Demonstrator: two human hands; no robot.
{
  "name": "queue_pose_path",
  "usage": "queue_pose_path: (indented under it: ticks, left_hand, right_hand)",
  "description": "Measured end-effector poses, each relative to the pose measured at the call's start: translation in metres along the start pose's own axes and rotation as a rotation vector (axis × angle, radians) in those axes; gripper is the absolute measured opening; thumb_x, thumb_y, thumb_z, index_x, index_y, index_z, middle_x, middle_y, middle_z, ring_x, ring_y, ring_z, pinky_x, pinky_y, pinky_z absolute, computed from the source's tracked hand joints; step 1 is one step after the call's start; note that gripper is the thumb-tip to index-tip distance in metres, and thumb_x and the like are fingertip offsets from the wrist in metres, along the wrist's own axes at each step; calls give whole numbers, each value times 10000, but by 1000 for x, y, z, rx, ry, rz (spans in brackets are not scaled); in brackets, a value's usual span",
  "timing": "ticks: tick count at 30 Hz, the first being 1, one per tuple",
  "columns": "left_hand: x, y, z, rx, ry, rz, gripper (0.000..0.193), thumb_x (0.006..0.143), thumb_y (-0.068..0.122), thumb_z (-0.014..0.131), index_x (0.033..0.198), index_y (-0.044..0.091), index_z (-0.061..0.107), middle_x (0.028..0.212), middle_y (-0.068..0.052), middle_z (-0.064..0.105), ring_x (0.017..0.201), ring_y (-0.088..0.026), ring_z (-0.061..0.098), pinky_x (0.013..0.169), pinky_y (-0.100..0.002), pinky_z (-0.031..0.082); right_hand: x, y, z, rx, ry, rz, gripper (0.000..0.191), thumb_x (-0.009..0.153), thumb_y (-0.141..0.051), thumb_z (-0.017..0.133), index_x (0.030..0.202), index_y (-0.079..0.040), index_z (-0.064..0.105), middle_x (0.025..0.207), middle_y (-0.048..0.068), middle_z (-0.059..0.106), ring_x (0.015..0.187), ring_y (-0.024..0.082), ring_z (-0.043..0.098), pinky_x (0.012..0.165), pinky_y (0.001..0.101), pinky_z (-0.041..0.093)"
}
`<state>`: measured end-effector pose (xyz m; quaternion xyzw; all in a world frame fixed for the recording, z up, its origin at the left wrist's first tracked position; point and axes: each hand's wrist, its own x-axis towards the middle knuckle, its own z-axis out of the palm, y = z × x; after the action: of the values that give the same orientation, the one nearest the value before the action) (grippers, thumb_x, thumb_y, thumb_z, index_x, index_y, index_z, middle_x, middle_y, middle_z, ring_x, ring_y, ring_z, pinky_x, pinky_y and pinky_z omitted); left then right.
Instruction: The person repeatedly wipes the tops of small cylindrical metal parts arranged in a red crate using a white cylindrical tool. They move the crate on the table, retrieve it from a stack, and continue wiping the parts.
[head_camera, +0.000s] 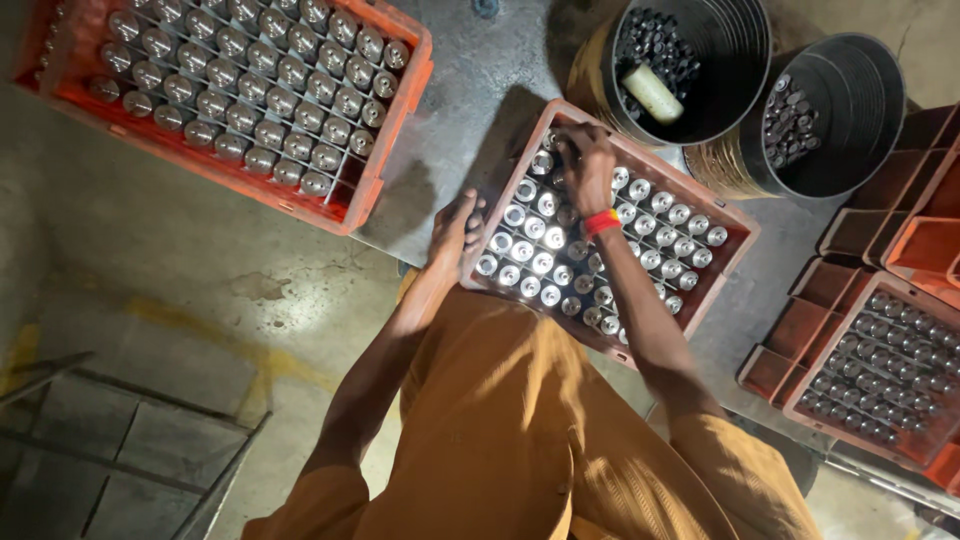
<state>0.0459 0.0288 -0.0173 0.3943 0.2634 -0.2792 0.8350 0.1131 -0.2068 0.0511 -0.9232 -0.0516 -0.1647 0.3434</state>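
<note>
A red plastic crate (737, 226) stands on the concrete floor in front of me, its grid cells filled with several shiny metal cylinders (532, 252) standing upright. My left hand (455, 233) curls over the crate's near-left rim. My right hand (586, 165), with a red and yellow band on its wrist, reaches to the crate's far corner. Its fingers are bent down around one cylinder there. My orange sleeves and shirt fill the bottom of the view.
A second red crate (395, 130) full of cylinders sits at the upper left. Two black buckets (735, 40) (865, 150) of small dark parts stand behind the crate. More red crates (800, 330) are stacked at the right. A metal frame (120, 440) lies at the lower left.
</note>
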Motion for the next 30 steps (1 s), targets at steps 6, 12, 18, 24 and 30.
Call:
queue_pose_path:
  ticks: [6, 12, 18, 24, 30]
  left_hand:
    - [-2, 4, 0, -121, 4, -69, 338, 997, 333, 617, 1121, 31, 705, 704, 41, 498, 537, -61, 441, 453, -222, 326]
    - [-19, 5, 7, 37, -103, 60, 286, 1021, 282, 652, 1210, 68, 667, 720, 52, 487, 543, -45, 429, 447, -215, 333]
    - [-39, -11, 20, 293, -186, 99, 336, 976, 284, 674, 1297, 223, 594, 696, 49, 506, 502, -28, 421, 408, -197, 315]
    - [-33, -50, 3, 176, -93, -52, 218, 1034, 281, 655, 1148, 99, 614, 766, 14, 552, 552, -77, 518, 455, -241, 399]
    - [-37, -42, -26, 105, -29, -5, 252, 1035, 369, 627, 1079, 124, 585, 764, 14, 590, 554, -76, 541, 462, -231, 397]
  right_hand:
    - [15, -8, 12, -227, -255, -12, 298, 835, 19, 655, 1122, -10, 730, 1063, 236, 717, 923, 423, 677, 805, 486, 532]
    - [-2, -10, 3, -223, -21, -162, 251, 967, -114, 626, 1187, -36, 717, 1115, 190, 725, 1027, 371, 695, 902, 458, 557]
    - [-110, -43, 22, 403, -271, 684, 324, 1106, -290, 604, 1250, -42, 756, 790, 71, 661, 682, 119, 537, 614, 330, 440]
    - [-177, -45, 34, 674, -87, 707, 195, 963, -132, 774, 1113, -9, 753, 939, -8, 742, 816, 60, 634, 747, 230, 531]
    - [-197, -66, 7, 348, -172, 476, 148, 908, -134, 802, 1012, -32, 776, 920, 106, 776, 802, 168, 719, 746, 293, 544]
